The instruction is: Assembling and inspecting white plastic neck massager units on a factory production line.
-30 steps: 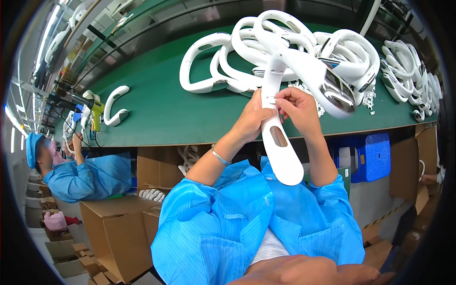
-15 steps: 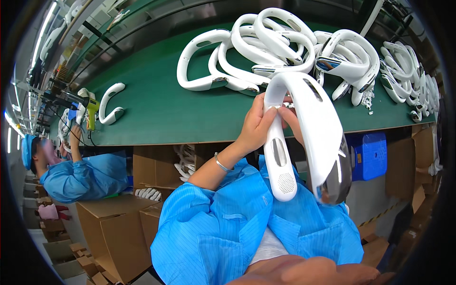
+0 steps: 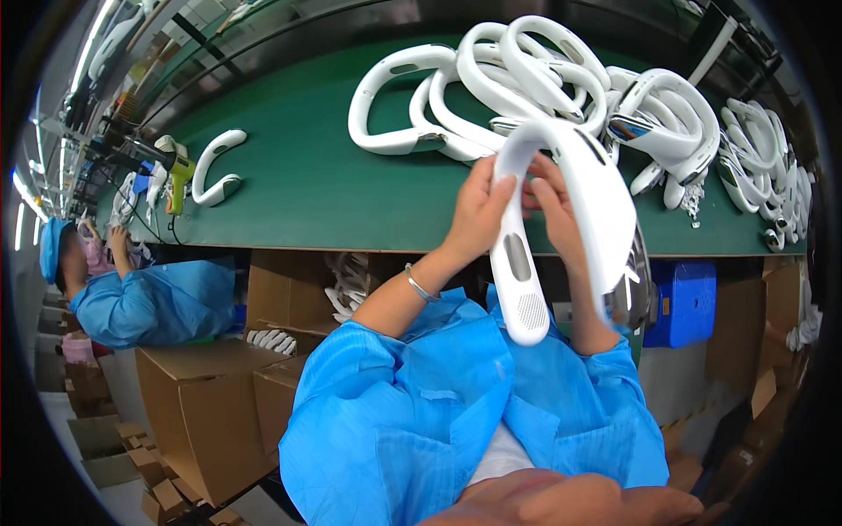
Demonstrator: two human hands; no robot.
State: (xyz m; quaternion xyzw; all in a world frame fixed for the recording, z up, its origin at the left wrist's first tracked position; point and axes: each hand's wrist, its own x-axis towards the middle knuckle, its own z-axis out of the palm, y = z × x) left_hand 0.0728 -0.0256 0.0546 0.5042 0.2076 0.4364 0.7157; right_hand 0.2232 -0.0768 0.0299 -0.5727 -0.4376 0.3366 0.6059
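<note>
A white U-shaped neck fan [image 3: 605,215] hangs in front of my chest, its curved top up and both arms pointing down. My left hand [image 3: 478,210] is closed round the upper part of the arm that carries a grey oval panel and a dotted grille. Inside the loop is my right hand [image 3: 561,215], its fingers bent close to the thumb near the band's inner side. Whatever those fingertips hold is too small to make out. The neck fan's other arm, with a dark glossy end, partly covers my right wrist.
More neck fans [image 3: 386,143] lie heaped along the green table [image 3: 289,206], with small white scraps [image 3: 691,203] at the right. One lone curved piece [image 3: 200,180] lies left, near a yellow-green tool [image 3: 180,180]. Cardboard boxes [image 3: 210,421], a blue bin [image 3: 682,302] and a co-worker [image 3: 158,302] are below the edge.
My right hand has shifted up inside the loop, and more of it and its forearm shows. The neck fan has risen slightly in my left hand's hold. The view has moved a little.
</note>
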